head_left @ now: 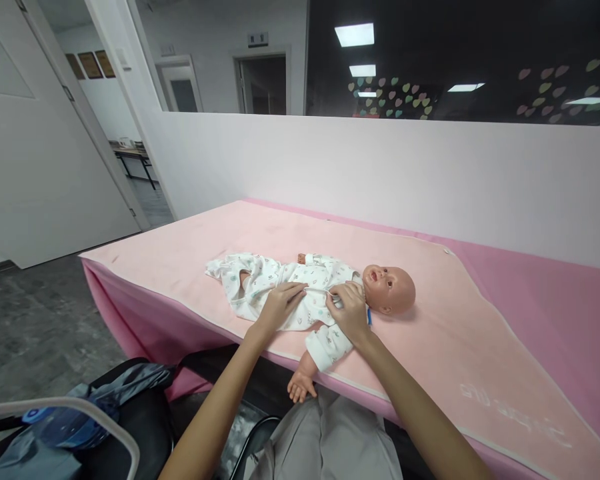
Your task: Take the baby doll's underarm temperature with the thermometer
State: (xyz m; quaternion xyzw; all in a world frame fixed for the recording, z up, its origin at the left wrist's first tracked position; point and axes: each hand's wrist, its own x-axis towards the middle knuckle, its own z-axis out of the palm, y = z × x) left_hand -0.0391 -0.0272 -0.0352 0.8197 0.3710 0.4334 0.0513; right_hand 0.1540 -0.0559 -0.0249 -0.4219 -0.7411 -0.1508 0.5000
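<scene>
A baby doll (390,291) lies on its back across the pink-covered table, head to the right. It wears a white patterned baby outfit (260,287). A thin white tie (317,289) runs over the chest between my two hands. My left hand (283,304) rests at the belly, its fingertips closed on the tie's left end. Near the collar, my right hand (349,308) pinches the right end with thumb and fingers. The doll's near arm (303,379) hangs past the table's front edge. A bit of blue (369,316) shows beside its neck.
A light pink mat (190,233) covers most of the table, over a darker pink cloth (555,293). Behind stands a white wall with a window (430,60). At lower left, a black chair (140,413) holds a blue water bottle (75,423) and clothing.
</scene>
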